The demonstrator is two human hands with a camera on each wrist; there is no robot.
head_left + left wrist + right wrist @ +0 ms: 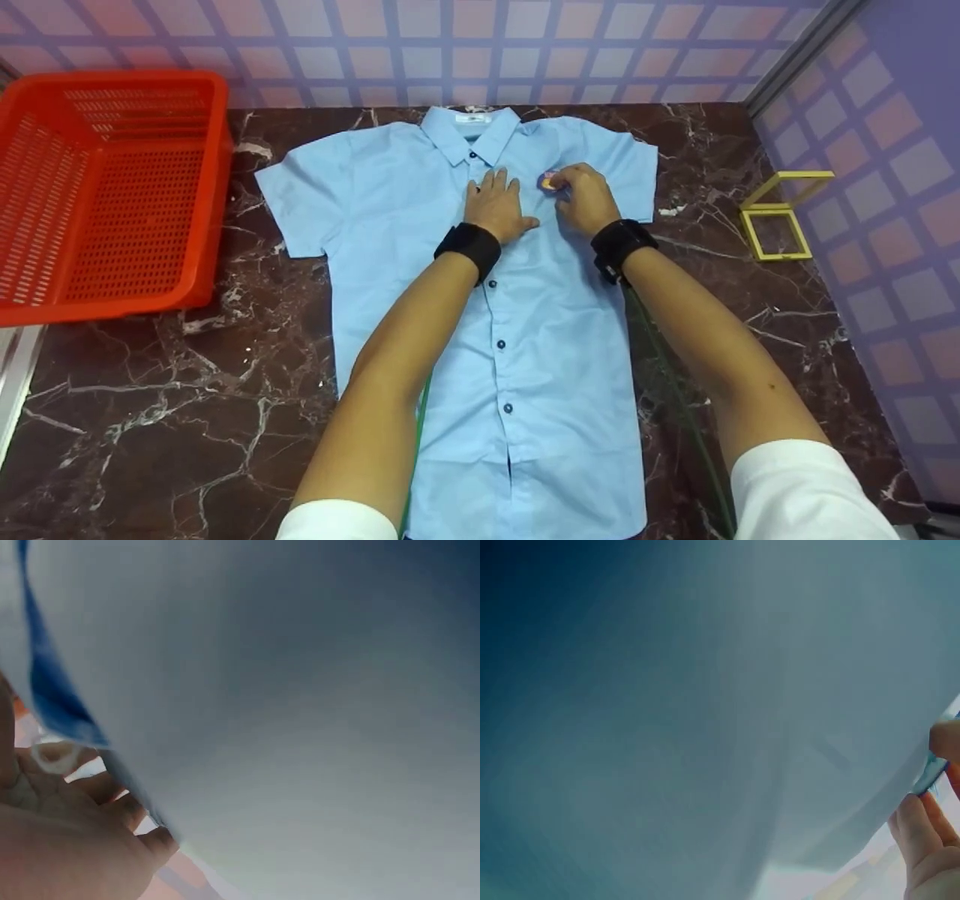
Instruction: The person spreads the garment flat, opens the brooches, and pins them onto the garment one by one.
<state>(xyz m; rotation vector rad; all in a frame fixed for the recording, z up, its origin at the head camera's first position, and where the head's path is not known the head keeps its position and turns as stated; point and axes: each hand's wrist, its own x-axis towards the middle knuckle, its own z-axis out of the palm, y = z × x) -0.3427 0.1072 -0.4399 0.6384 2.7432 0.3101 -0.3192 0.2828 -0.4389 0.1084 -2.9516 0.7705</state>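
A light blue short-sleeved shirt, buttoned at the front, lies face up with its collar at the far side. Spread fingers of my left hand rest on the shirt front, below the collar and by the button line. My right hand pinches a small round badge, dark with a coloured print, on the chest to the right of the buttons. Seen edge-on in the right wrist view, the badge sits between thumb and fingers. Its back is hidden. Pale shirt cloth fills most of the left wrist view.
A red plastic basket stands on the left. On the right, near the side wall, is a small yellow frame-like case, its lid raised. The dark marble table meets a tiled-pattern wall at the back.
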